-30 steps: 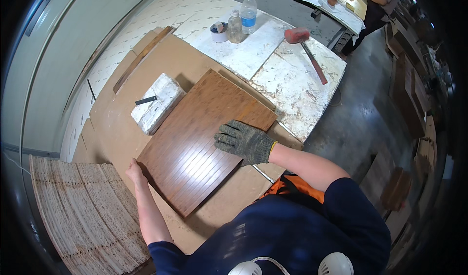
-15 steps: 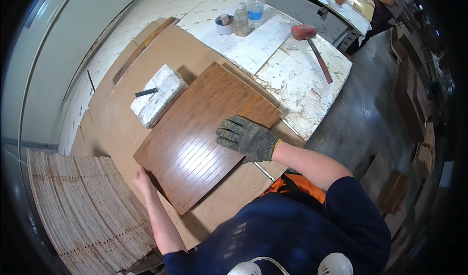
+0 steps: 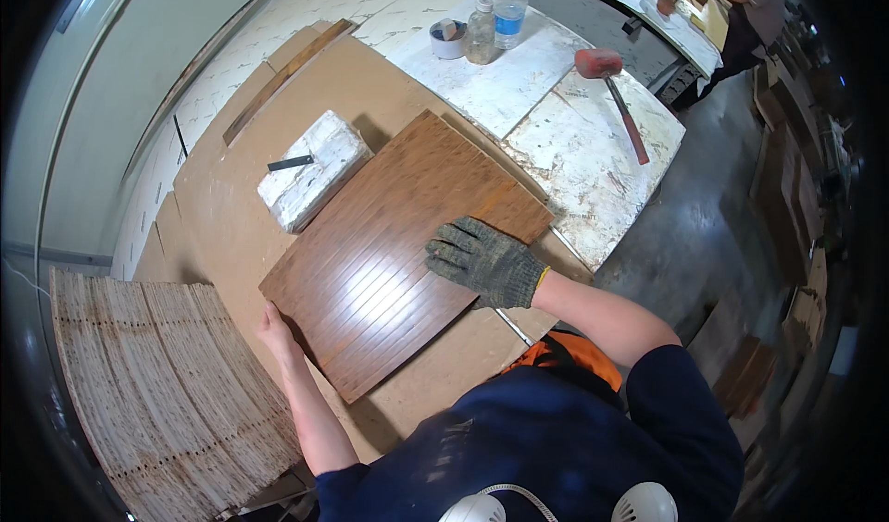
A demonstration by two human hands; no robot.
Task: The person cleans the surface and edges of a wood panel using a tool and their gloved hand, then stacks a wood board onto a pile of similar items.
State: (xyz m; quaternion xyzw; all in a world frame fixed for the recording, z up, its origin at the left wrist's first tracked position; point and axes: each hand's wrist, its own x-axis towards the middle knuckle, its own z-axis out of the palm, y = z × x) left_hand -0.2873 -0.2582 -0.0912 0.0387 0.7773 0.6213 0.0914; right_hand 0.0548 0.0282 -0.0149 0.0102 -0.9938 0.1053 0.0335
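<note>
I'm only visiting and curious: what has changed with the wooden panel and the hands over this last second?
Little changed. The left hand slid slightly along the near-left edge of the brown slatted panel. The gloved right hand stayed flat on the panel's right side. The panel, white block, mallet and bottles kept their places.

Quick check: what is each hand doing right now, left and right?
Left hand: bare, fingers gripping the near-left edge of the brown wooden panel.
Right hand: gloved, open, pressed flat on top of the panel.
</note>
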